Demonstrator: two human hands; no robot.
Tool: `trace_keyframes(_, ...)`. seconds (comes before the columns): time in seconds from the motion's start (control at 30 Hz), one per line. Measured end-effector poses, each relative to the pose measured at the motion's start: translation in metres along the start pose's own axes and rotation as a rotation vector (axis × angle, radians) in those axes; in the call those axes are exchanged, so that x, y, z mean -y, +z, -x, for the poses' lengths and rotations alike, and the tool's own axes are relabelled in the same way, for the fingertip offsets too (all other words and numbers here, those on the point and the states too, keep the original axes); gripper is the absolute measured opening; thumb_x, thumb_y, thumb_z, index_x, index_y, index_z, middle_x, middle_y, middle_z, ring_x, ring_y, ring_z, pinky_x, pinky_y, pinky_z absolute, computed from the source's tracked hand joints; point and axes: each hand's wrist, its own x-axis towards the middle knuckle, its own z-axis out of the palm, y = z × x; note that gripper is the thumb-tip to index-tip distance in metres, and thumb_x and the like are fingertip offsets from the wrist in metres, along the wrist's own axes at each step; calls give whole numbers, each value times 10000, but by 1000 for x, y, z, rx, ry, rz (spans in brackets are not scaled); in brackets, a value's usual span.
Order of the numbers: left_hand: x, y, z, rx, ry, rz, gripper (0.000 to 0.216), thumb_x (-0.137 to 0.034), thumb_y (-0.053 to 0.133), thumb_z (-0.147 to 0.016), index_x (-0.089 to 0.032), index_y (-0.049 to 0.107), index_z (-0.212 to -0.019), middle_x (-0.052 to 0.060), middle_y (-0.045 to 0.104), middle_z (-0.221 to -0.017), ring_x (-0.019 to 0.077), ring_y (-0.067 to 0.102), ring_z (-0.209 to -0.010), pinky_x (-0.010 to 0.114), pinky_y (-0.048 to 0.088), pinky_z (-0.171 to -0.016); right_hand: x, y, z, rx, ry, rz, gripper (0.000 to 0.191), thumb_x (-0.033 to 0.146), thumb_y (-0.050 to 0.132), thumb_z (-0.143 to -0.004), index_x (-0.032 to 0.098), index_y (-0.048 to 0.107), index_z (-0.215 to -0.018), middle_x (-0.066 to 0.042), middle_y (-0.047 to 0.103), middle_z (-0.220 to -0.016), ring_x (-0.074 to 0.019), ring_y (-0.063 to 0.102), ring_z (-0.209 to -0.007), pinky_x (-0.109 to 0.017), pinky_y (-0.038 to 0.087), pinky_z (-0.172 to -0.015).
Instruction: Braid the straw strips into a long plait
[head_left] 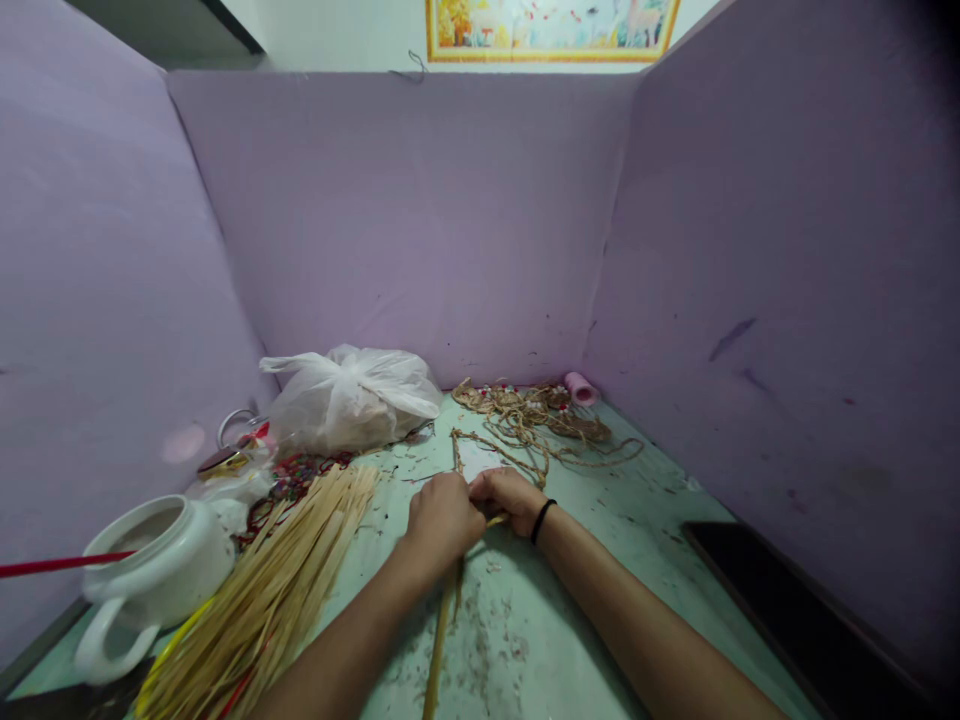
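My left hand (442, 520) and my right hand (508, 493) are closed together at the middle of the pale green table (600, 520). Both pinch a thin tan straw strip (441, 640) that runs from the hands down toward me. A braided straw cord (480, 445) leads away from the hands to a loose pile of braided cord (536, 415) at the back. A black band sits on my right wrist.
A bundle of loose straw stalks (277, 590) lies at the left, beside a white pot (157, 570) with a red stick. A white plastic bag (352, 395), coloured beads (296, 475) and a pink spool (580, 388) stand farther back. Purple partition walls (405, 220) enclose three sides.
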Motion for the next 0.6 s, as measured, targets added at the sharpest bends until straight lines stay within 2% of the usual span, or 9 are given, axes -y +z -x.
trace_keyframes(0.1, -7, 11, 15, -48, 38, 13, 198, -158, 527, -610, -114, 638, -767, 156, 595, -728, 254, 563, -737, 300, 365, -651, 1, -1, 2, 30, 14, 20, 124, 11, 439, -485, 110, 508, -457, 59, 389, -321, -31, 269, -305, -170, 172, -330)
trace_keyframes(0.23, -4, 9, 12, -23, 63, 155, 111, -116, 569, -548, -134, 623, -643, 93, 568, -607, 214, 554, -688, 245, 351, -609, 0, -5, 1, 120, 23, 39, 140, -4, 442, -483, 102, 532, -465, 50, 429, -326, -34, 298, -288, -167, 190, -323)
trace_keyframes(0.3, 3, 0, 1, 37, 6, 230, 28, -148, 567, -552, -136, 590, -544, 43, 506, -483, 180, 532, -580, 223, 324, -531, 0, -7, -1, 173, 28, 25, 123, 3, 465, -502, 97, 542, -482, 36, 472, -352, -43, 345, -295, -166, 226, -329)
trace_keyframes(0.4, 16, -12, -17, 41, -158, 420, 123, -184, 507, -605, -127, 572, -518, -1, 437, -382, 115, 448, -417, 204, 277, -438, 0, -9, -1, 199, 38, -5, 69, 45, 514, -554, 92, 557, -527, 10, 542, -421, -47, 398, -320, -163, 243, -333)
trace_keyframes(0.5, 25, -11, -26, 274, -334, 729, 129, -157, 468, -617, -102, 577, -575, -11, 460, -389, 57, 331, -316, 178, 206, -357, 2, -9, 1, 212, 36, -17, 47, 60, 531, -576, 84, 567, -558, -4, 569, -461, -45, 421, -335, -158, 236, -333)
trace_keyframes(0.6, 28, -1, -26, 502, -401, 976, 119, -117, 463, -611, -70, 566, -575, 25, 529, -465, 26, 338, -324, 145, 191, -327, 2, -9, 2, 229, 31, -49, 62, 41, 526, -563, 91, 561, -573, -10, 583, -482, -68, 487, -393, -163, 309, -381)
